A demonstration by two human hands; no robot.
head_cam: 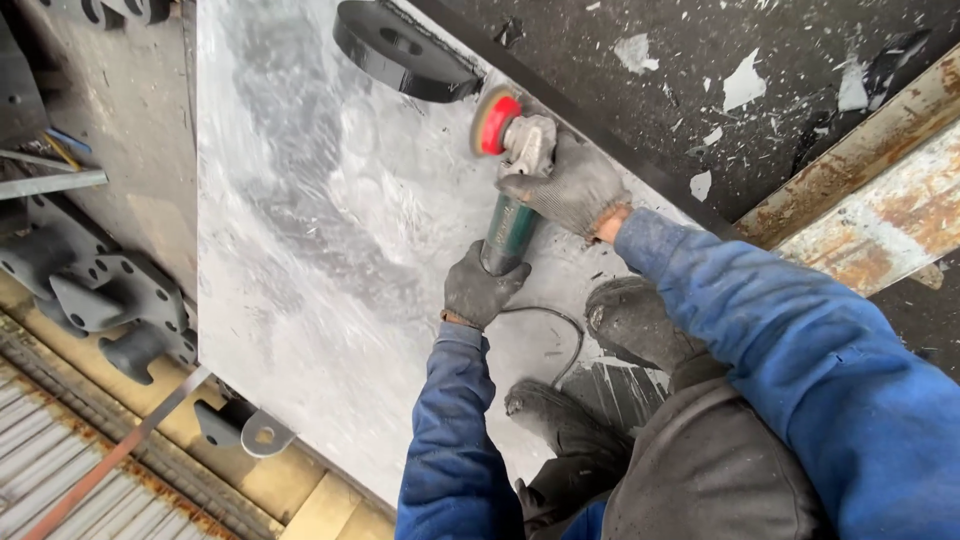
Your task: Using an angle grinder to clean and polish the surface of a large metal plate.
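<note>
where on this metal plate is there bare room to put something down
Bare room: the wide left half of the steel plate, from the black round block at the top edge down toward the bracket. Crowded: the right side, where the left hand and right hand grip the angle grinder, with cable and boots beneath.

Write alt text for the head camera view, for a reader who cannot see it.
A person in blue sleeves grips a green angle grinder with both gloved hands, left hand on the body, right hand near the head, its red disc at the edge of a large grey steel plate. A black round part lies nearby.
</note>
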